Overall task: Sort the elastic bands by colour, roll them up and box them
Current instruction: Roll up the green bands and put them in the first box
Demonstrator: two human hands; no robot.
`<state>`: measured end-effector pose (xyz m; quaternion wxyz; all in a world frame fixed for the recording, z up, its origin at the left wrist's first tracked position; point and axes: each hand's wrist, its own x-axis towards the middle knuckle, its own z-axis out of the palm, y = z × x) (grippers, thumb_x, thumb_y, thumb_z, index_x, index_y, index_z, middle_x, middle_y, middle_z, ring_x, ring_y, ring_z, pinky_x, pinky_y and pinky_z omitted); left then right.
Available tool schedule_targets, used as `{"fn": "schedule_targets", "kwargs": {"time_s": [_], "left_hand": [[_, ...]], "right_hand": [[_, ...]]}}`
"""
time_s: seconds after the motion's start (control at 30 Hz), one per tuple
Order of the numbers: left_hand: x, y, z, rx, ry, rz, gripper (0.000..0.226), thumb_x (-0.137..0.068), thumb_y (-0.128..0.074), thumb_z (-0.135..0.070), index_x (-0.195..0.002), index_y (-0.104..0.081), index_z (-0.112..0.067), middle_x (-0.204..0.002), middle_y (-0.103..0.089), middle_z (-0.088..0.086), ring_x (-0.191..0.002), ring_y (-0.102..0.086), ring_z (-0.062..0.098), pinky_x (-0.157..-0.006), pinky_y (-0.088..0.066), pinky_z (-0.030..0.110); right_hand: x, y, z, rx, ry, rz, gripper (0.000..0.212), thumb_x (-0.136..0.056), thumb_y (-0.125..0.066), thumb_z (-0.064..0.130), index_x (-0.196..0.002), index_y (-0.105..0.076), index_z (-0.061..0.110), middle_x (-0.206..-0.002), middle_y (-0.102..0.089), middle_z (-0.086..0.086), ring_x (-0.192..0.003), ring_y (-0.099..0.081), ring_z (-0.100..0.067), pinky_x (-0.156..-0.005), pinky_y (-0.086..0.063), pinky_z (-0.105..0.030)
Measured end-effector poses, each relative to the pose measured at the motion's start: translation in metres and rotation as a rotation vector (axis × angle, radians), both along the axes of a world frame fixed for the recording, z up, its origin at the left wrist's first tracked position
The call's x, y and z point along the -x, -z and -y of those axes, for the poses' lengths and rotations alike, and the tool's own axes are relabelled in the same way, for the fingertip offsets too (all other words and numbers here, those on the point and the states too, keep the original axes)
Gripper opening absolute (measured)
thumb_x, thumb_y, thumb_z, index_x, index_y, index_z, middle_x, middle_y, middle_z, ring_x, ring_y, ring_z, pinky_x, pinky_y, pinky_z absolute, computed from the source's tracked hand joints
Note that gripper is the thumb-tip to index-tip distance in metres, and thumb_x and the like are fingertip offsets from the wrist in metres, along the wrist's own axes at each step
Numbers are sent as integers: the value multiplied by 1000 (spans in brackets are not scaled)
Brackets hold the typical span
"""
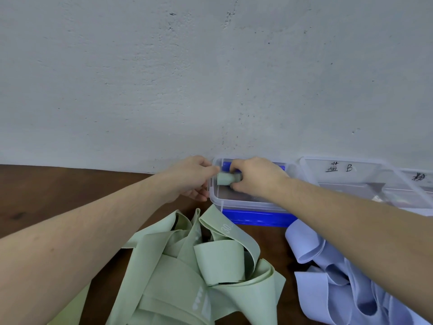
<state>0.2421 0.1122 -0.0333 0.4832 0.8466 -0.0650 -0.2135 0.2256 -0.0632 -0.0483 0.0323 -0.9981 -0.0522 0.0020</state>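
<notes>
A brown wooden table meets a grey wall.

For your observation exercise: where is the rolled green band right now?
In the head view, the rolled green band is held between the left hand and right hand, above the left end of the clear box.

Both forearms are bare from the frame's edge to the wrist, with no sleeve, and the left hand and right hand are ungloved.
</notes>
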Motion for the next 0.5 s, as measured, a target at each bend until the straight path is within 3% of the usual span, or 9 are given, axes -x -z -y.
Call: {"fn": "schedule_targets", "kwargs": {"time_s": [0.1,0.27,0.4,0.5], "left_hand": [[0,-2,-1,-35,-23,23,25,-101,-51,-38,-119,-51,-20,-79,-58,10,-57,-58,16,-50,-51,24],[4,-9,-6,-133,-41,134,26,-99,-53,-43,-119,-51,-26,-82,-59,4,-59,-53,13,-48,-42,24],[19,-16,-14,-261,-7,370,18,-96,-55,-45,-103,-54,-28,-93,-63,-2,-78,-57,12,-61,-43,29],[43,-21,-20,-292,53,548,11,-94,-57,-38,-90,-52,-28,-79,-62,-6,-67,-55,9,-59,-41,29]], "right_hand": [[4,-2,5,-17,3,4,42,-93,-65,36,-133,-51,29,-117,-65,-2,-91,-54,-17,-75,-43,-28],[13,-11,13,-26,23,40,39,-94,-63,45,-128,-54,29,-113,-66,-1,-87,-52,-15,-72,-43,-28],[30,-22,20,-30,5,161,31,-97,-54,46,-123,-59,31,-92,-64,3,-77,-50,-16,-59,-35,-27],[49,-27,23,-59,5,252,25,-98,-50,42,-118,-63,33,-71,-49,11,-71,-49,-17,-53,-28,-28]]}}
